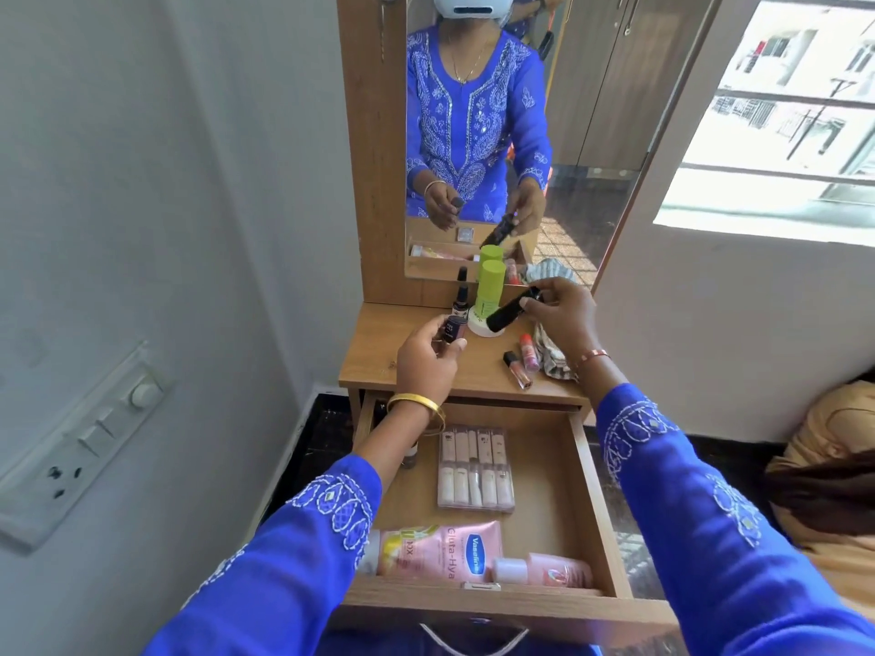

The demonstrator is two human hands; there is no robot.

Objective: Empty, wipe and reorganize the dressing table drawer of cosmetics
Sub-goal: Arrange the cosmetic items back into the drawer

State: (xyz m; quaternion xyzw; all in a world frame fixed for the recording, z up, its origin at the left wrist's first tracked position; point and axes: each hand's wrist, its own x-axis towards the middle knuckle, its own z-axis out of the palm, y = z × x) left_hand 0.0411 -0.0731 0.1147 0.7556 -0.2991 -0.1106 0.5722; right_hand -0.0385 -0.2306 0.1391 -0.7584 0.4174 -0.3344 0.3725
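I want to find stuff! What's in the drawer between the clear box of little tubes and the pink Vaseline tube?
Nothing: bare drawer floor separates the clear box from the Vaseline tube, head view.

A home bedroom: a wooden dressing counter (379, 362) with tall mirror (582, 134), its open drawer (596, 504) holding cosmetics, a white wall switch panel (85, 442), wooden wardrobe doors reflected, and a barred window (795, 111).

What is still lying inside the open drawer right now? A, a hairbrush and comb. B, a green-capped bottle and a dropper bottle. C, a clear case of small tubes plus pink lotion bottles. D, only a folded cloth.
C: the clear case of small tubes lies mid-drawer, and the pink Vaseline bottle with a smaller pink bottle lies along its front edge.
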